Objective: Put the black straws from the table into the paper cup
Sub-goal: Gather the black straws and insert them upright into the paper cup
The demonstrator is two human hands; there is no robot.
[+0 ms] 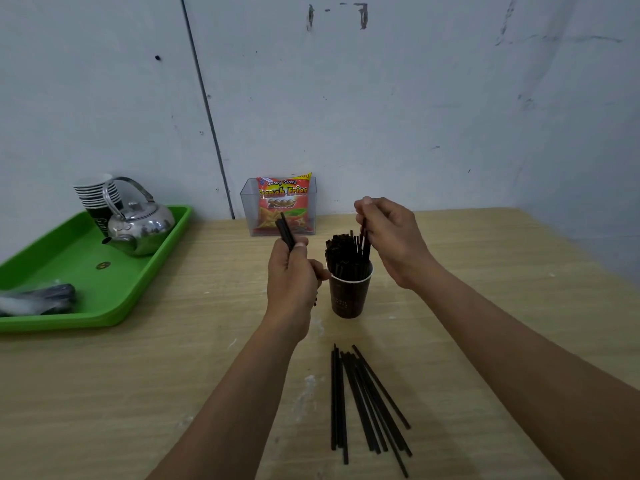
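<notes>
Nearest on the counter (138,393), a loose pile of black straws (367,403) is left fanned out, a bit short of the paper cup (348,297). Just left of the cup, a small bunch of straws (286,231) is gripped in the curled left hand (292,275). A thin straw (362,233) is pinched in the right hand (391,237) above the cup, already stuffed pretty full. Far back, a snack packet (282,202) is propped in a clear box, and a green tray (104,306) with a kettle (142,226) is parked far left.
</notes>
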